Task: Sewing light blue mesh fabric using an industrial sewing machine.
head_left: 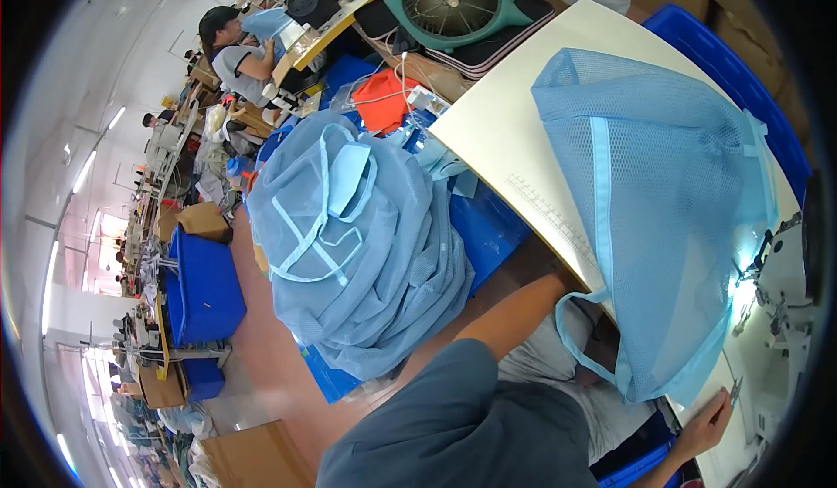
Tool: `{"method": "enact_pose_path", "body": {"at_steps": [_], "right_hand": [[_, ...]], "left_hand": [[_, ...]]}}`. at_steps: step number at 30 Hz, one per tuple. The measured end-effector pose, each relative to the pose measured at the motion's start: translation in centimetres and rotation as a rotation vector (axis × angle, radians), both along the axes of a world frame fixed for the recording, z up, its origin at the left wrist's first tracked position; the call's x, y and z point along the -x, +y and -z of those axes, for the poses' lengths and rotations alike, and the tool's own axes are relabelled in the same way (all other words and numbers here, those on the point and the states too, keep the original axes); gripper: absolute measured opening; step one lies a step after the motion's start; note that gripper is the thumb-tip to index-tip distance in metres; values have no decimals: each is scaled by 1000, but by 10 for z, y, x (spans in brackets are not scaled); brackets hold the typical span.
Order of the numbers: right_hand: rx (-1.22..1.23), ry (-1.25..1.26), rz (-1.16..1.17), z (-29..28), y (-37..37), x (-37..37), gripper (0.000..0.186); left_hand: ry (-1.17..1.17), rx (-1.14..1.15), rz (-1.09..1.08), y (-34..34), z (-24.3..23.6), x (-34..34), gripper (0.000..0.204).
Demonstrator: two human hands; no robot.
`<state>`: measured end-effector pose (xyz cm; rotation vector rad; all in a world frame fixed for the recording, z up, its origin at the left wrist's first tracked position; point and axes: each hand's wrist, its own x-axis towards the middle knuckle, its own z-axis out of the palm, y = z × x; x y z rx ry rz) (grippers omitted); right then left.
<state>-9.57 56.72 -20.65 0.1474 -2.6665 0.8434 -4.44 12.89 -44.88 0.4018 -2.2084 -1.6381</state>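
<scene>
A light blue mesh bag (663,183) with pale blue tape and a strap loop is spread over the white sewing table (506,139). Its right edge lies by the lit needle area of a sewing machine (785,270). My right hand (704,425) is closed on a small metal tool (737,390) that looks like thread snips, low on the table near the machine. My left forearm (523,314) reaches to the table's near edge, beside the bag's hanging strap. The left hand itself is hidden there.
Left of the table, a large pile of blue mesh bags (366,253) rests on blue plastic sheeting (488,235). A green fan (449,4) stands behind. Blue bins (205,288) and a cardboard box (257,457) are on the floor. Another person (240,61) works farther back.
</scene>
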Motion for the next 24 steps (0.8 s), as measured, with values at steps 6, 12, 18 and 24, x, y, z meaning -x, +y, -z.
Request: {"method": "enact_pose_path", "body": {"at_steps": [6,12,18,24], "right_hand": [[-17,-20,-24,-2,-1,-2,29],[37,27,-35,9,-15,2,28],[24,101,17,-8,-8,-4,28],[231,312,-200,-24,-7,-44,16]], "left_hand": [[94,68,23,29,-5,3,35],[46,17,8,13,-26,-39,34],[-101,729,-257,2,-175,-192,58],[-877,924,-706,-91,-194,-387,114]]}}
